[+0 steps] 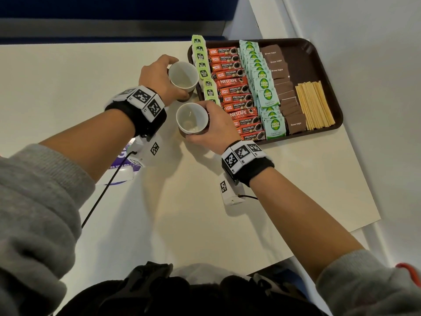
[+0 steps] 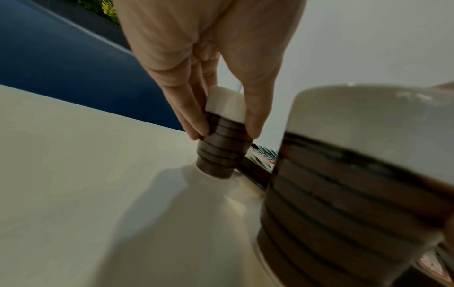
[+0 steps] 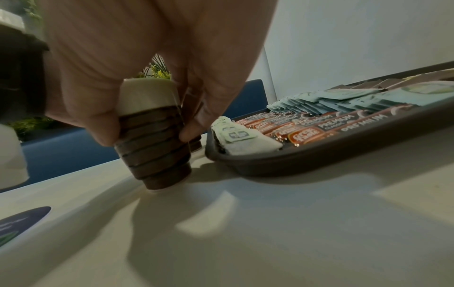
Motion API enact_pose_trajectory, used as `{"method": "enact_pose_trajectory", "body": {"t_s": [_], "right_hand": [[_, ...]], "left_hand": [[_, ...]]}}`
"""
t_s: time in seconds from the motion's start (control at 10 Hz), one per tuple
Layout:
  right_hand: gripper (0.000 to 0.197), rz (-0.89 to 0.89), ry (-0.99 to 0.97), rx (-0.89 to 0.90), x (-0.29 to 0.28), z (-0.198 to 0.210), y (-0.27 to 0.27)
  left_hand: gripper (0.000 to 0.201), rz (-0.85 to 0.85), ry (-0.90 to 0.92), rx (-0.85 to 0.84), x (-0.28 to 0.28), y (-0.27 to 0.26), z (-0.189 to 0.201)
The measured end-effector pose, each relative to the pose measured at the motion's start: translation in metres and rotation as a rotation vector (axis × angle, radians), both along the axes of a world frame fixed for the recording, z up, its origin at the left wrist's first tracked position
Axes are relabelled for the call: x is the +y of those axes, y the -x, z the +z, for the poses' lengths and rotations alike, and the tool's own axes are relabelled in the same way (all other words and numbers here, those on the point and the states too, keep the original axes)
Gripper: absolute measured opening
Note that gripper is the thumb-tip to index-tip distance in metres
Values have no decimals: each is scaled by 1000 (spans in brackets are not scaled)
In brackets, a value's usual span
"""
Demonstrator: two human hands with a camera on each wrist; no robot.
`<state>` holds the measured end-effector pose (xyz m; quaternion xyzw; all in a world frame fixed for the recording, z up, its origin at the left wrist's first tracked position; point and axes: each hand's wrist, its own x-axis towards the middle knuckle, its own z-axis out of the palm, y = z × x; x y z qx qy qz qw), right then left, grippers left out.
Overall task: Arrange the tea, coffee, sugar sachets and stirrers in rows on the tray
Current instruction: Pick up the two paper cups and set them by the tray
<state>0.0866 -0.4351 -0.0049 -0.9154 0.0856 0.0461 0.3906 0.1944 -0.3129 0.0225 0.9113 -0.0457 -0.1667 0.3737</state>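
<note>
A brown tray (image 1: pixel 319 55) at the table's far right holds rows of green tea bags (image 1: pixel 201 62), red coffee sachets (image 1: pixel 234 92), teal sugar sachets (image 1: pixel 264 87), brown sugar sachets (image 1: pixel 284 87) and wooden stirrers (image 1: pixel 314 106). Just left of the tray, my left hand (image 1: pixel 169 78) grips a white-and-brown ribbed cup (image 1: pixel 183 75) by its sides. My right hand (image 1: pixel 210 124) grips a second, matching cup (image 1: pixel 192 118) nearer to me. Both cups are upright and look empty, bases at the table surface. The left wrist view shows the far cup (image 2: pixel 221 155) and the right wrist view the near cup (image 3: pixel 154 147).
The cream table (image 1: pixel 159 224) ends at a right edge beside a white wall. A purple-and-white printed packet (image 1: pixel 123 160) lies under my left wrist. A dark blue seat (image 1: pixel 91 10) runs behind the table.
</note>
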Motion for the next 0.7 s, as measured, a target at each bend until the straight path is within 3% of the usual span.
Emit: {"method": "enact_pose_trajectory", "body": {"t_s": [0.4, 0.7], "right_hand": [[65, -3, -5, -9, 1, 1, 3], [69, 26, -16, -3, 1, 5, 1]], "left_hand": [[78, -16, 2, 2, 0, 2, 0], [91, 3, 26, 29, 2, 7, 2]]}}
